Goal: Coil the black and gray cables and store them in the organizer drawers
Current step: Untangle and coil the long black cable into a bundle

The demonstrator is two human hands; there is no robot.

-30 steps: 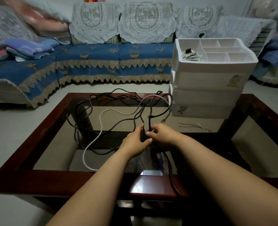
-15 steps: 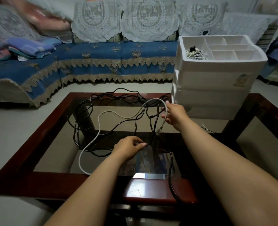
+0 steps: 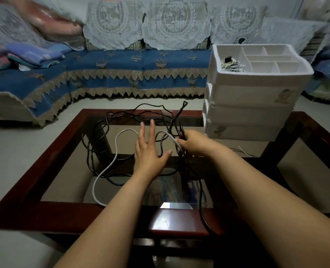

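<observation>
Cables (image 3: 110,163) bunched in right grip (image 3: 194,143), left grip (image 3: 147,151) spread flat beside them

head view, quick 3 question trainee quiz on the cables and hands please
1. True or false: the left hand grips the gray cable.
2. Which hand holds a bunch of the black cable? A) left B) right C) neither
3. Fill in: the coiled light cable already stored lies in the organizer's ____ tray.

Key
1. False: its fingers are spread straight above the cables.
2. B: the right hand is curled round the strands, beside the organizer.
3. Top, in the left compartment.
</observation>
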